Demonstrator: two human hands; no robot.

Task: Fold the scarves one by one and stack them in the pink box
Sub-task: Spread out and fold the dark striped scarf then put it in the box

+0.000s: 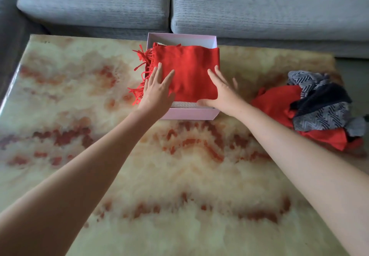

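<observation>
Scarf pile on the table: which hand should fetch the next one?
Probably the right hand: it is nearer the scarf pile; the left hand lies across the pink box.

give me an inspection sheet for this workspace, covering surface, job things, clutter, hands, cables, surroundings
surface: table with a glossy cream top marbled in red-brown
job's things: pink box at the far edge; folded red scarf lying on top of it, fringe hanging over the left wall; pile of scarves, unfolded, red and grey-patterned, on the right
clutter: white cloth showing under the scarf at the box's near side
hands: left hand flat on the scarf, fingers straight; right hand flat at its right edge, fingers spread
cables: nothing seen
surroundings: grey sofa behind the table
</observation>
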